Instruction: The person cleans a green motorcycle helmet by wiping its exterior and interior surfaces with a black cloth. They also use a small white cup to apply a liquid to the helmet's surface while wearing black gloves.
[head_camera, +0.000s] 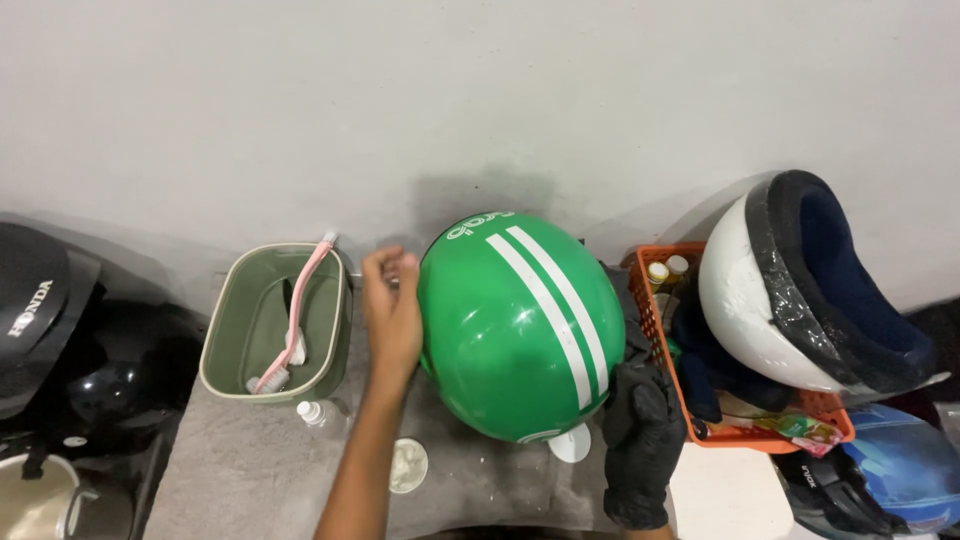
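**Green helmet steadied between two hands**

Green and glossy, with two white stripes running over its crown, the helmet (520, 325) was seen resting dome-up on a grey cloth-covered surface (250, 470) set against a pale wall. The bare left hand (390, 310) was laid flat against the helmet's left side, its fingers (385, 265) held loosely together and slightly curled at the tips, clamped on nothing. The right hand (640, 440), covered by a black glove, was pressed to the helmet's lower right edge; whether its fingers were curled under the rim could not be told, since they were dark and partly hidden.

Just left of the bare hand, an olive-green tub (275, 320) was placed, with a pink long-handled brush (295, 310) leaned inside it. A small clear bottle (315, 413) and a round white lid (408, 465) were left on the cloth near the forearm. To the right, an orange basket (760, 430) was set, with a white helmet (800, 285) propped on it.
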